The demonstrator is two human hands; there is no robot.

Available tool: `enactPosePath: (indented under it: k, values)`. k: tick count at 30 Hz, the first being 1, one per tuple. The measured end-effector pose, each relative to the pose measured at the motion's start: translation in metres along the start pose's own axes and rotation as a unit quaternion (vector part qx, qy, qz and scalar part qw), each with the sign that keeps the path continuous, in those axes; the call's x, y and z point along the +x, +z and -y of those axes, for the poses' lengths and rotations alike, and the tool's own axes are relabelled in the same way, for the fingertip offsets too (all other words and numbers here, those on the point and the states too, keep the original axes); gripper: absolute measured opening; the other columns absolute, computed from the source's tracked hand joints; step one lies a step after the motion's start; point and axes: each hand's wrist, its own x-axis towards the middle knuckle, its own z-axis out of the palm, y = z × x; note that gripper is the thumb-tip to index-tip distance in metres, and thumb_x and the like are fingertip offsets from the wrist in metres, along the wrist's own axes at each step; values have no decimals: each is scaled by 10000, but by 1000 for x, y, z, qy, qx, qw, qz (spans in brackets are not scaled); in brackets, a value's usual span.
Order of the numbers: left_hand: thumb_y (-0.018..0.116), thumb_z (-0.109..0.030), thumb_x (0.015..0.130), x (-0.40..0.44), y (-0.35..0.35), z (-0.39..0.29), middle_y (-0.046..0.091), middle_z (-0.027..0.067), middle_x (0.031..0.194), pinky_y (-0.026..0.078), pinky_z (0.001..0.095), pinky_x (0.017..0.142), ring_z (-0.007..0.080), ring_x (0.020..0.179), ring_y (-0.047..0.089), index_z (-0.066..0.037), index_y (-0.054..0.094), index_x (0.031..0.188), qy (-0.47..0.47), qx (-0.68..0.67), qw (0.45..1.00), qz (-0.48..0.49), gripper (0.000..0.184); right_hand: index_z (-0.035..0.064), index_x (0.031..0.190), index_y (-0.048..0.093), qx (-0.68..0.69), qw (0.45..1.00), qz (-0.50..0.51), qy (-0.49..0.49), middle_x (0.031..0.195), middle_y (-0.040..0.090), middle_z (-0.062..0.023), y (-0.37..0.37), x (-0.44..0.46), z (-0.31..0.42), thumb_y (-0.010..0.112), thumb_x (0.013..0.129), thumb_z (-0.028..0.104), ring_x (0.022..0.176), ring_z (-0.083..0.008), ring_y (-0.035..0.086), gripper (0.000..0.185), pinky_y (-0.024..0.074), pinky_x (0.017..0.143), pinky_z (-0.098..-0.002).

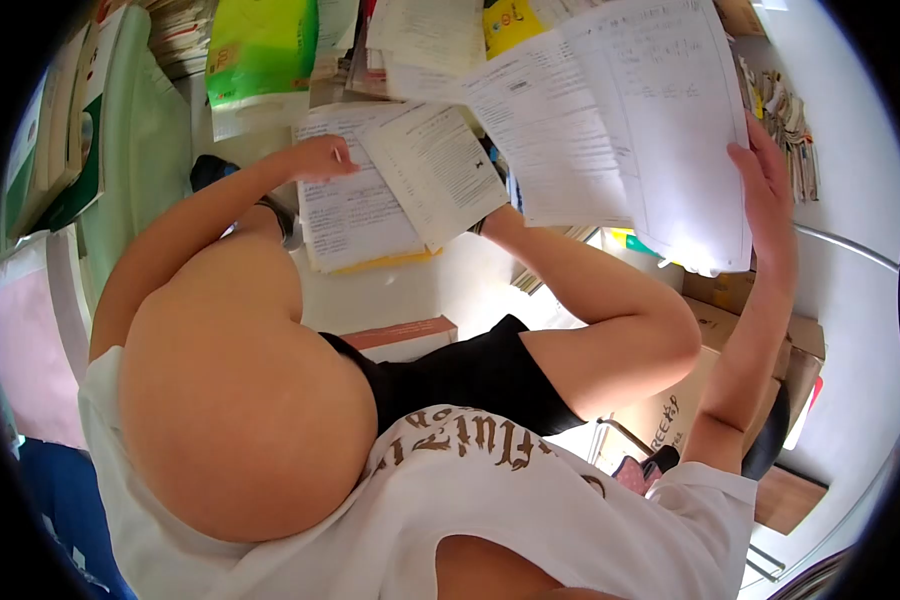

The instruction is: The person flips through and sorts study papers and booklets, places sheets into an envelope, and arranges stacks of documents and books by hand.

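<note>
My left hand (322, 158) is closed, its fingers curled over the upper part of a handwritten sheet (332, 215); a small pale spot shows at the fingertips, too small to name. Overlapping that sheet on its right is a printed page (438, 165), tilted. At the right, my right hand (765, 170) grips the right edge of large white paper sheets (675, 130), raised and spread, with faint writing near the top. Another printed sheet (555, 130) fans out beside them on the left.
A green and yellow packet (260, 50) and more papers (425, 45) lie at the top. Books (60, 130) stand at the left by a pale green surface (145, 150). Bent legs fill the middle. A cardboard box (670, 400) and stacked papers (785, 140) are at the right.
</note>
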Motion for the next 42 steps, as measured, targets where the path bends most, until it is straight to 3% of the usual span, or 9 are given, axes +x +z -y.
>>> enactPosePath:
  k: [4, 8, 10, 17, 20, 22, 27, 37, 42]
  values:
    - [674, -546, 918, -22, -15, -68, 649, 91, 1176, 541, 381, 872, 196, 1049, 642, -61, 575, 1293, -3, -143, 969, 204, 621, -13, 1418, 538, 78, 996, -27, -36, 1204, 661, -77, -6, -15, 34, 540, 971, 71, 1074, -107, 599, 455, 455, 943, -236]
    - [641, -447, 976, -23, -27, -104, 593, 110, 1297, 518, 368, 944, 205, 1174, 599, -63, 459, 1434, 19, -234, 944, 231, 625, -14, 1412, 539, 195, 979, -47, -27, 1249, 648, -103, -20, -7, 40, 549, 948, 119, 1119, -133, 597, 483, 452, 971, -254]
    - [644, -406, 980, -15, -26, -115, 573, 103, 1341, 495, 381, 991, 214, 1216, 578, -82, 410, 1474, 35, -313, 919, 238, 635, -31, 1457, 466, 239, 969, 51, -43, 1251, 635, -150, -27, 3, 46, 523, 916, 219, 1154, -200, 602, 599, 470, 991, -281]
    - [619, -343, 992, 29, -6, -135, 547, 93, 1431, 443, 421, 1072, 229, 1300, 539, -95, 398, 1503, 67, -493, 840, 216, 609, -13, 1404, 508, 380, 924, 29, 27, 1243, 628, -102, -33, 42, 2, 547, 891, 230, 1103, -183, 604, 569, 467, 978, -306]
    - [546, -311, 1030, 35, -17, -156, 531, 91, 1452, 457, 436, 1076, 207, 1307, 531, -45, 419, 1494, 136, -618, 742, 224, 550, 11, 1414, 499, 359, 932, 26, 39, 1257, 625, -95, -14, 54, -36, 542, 900, 232, 1098, -184, 610, 561, 482, 978, -321]
    - [510, -322, 1058, 33, -32, -163, 522, 68, 1470, 429, 465, 1111, 209, 1349, 503, -74, 443, 1499, 201, -699, 597, 339, 510, 29, 1423, 491, 417, 901, 74, 97, 1254, 628, -90, 13, 57, -60, 548, 917, 228, 1114, -180, 613, 547, 502, 964, -328]
    - [572, -449, 1015, 41, -5, -174, 539, 67, 1445, 387, 469, 1142, 235, 1364, 490, -85, 387, 1526, 346, -482, 777, 208, 655, 19, 1429, 477, 520, 825, 188, 118, 1267, 636, -119, 112, 63, -94, 517, 950, 225, 1122, -215, 645, 523, 526, 993, -368]
    - [641, -524, 957, 54, 26, -178, 559, 70, 1414, 397, 455, 1135, 253, 1337, 517, -81, 331, 1542, 137, -622, 745, 198, 797, -19, 1359, 522, 730, 568, 297, 236, 1234, 658, -190, 241, 72, -133, 469, 926, 206, 1055, -285, 679, 491, 550, 977, -412]
    - [763, -353, 901, 38, -3, -172, 585, 89, 1367, 470, 413, 1080, 247, 1270, 571, -61, 311, 1520, 67, -627, 772, 81, 820, -31, 1267, 600, 802, 480, 304, 182, 1219, 666, -188, 256, 78, -144, 455, 926, 222, 1116, -289, 644, 449, 501, 1018, -426]
